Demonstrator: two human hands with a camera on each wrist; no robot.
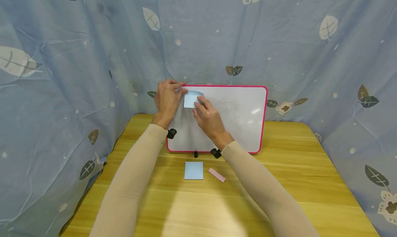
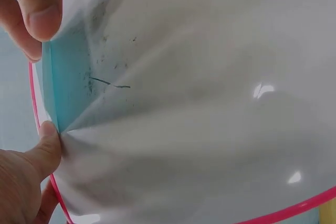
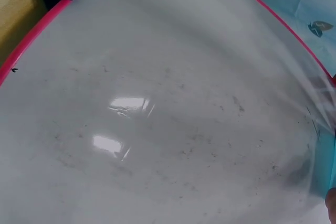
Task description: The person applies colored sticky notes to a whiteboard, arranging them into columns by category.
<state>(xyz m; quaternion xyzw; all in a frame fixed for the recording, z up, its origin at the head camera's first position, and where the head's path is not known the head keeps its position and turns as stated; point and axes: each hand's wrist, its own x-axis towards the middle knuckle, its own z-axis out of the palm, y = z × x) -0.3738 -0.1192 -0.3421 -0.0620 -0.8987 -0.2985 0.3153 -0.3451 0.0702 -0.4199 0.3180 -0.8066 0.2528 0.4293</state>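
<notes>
A light blue sticky note [image 1: 190, 100] is at the whiteboard's upper left, its upper right part curling outward. My left hand [image 1: 167, 97] grips the top-left edge of the whiteboard [image 1: 231, 116], thumb in front. In the left wrist view, that thumb [image 2: 47, 148] touches one corner of the note. From the right side, my right hand [image 1: 211, 120] pinches the note's edge, its fingers partly covering the lower right corner. The right wrist view catches only a fingertip [image 3: 331, 203] and a strip of blue at its right border.
A second blue square note [image 1: 193, 170] and a narrow pink paper strip [image 1: 216, 175] lie on the wooden table [image 1: 279, 182] before the board. The pink-framed board stands on black feet [image 1: 195, 154], close to a patterned blue curtain [image 1: 198, 51].
</notes>
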